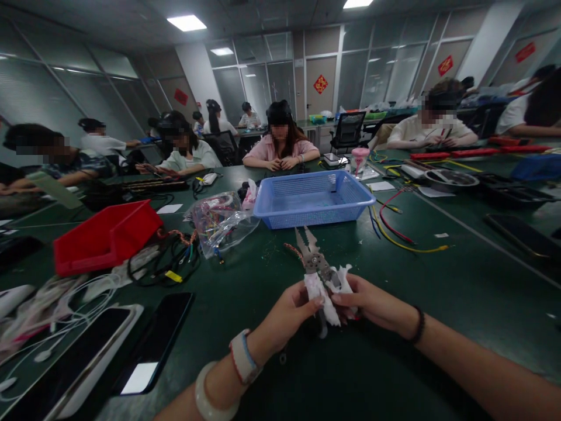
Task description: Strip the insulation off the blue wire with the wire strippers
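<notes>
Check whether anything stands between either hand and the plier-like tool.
Yes, the torn white wrapping around its handles: the left hand and the right hand both pinch it there, so it seems to lie between their fingers and the plier-like tool. Nothing else visible intervenes, though the undersides are hidden.

The person's left forearm and right forearm reach in from the near-edge side of the bench, slanting inward. The left hand and right hand meet closely — both gripping, fingers curled, the left thumb and right thumb pointing toward each other. The right wrist looks nearly straight; some fingertips are hidden.
</notes>
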Available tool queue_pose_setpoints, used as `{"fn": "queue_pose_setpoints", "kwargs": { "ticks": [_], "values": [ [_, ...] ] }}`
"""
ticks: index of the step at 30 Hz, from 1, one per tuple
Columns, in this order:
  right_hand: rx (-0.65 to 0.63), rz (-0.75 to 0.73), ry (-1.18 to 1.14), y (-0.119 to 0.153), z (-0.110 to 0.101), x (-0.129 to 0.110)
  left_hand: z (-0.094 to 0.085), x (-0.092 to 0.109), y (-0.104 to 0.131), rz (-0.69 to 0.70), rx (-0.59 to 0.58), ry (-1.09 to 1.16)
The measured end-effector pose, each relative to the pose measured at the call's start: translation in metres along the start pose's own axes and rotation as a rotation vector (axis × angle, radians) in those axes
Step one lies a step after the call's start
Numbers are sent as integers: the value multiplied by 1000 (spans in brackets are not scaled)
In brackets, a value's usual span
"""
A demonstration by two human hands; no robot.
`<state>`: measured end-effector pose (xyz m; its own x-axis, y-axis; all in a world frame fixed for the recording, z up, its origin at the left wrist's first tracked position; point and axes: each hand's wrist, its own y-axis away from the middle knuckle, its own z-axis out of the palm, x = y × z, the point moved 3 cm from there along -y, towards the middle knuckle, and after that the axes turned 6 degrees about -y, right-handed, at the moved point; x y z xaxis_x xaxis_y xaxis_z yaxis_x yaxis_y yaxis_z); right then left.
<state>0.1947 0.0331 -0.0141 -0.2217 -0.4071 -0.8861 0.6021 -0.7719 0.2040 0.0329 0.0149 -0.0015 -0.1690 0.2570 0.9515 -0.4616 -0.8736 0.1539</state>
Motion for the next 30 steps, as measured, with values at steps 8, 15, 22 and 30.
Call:
{"fn": "queue_pose_setpoints", "kwargs": {
  "ticks": [8,15,22,30],
  "values": [
    [-183,45,-59,5,12,12,5,-6,4,-8,-96,122],
    [13,82,80,7,13,13,11,1,7,-61,-135,192],
    [309,87,150,2,12,17,10,-16,-1,20,-99,104],
    [287,-24,188,0,9,14,-4,-17,-5,61,98,-69]
  ]
}}
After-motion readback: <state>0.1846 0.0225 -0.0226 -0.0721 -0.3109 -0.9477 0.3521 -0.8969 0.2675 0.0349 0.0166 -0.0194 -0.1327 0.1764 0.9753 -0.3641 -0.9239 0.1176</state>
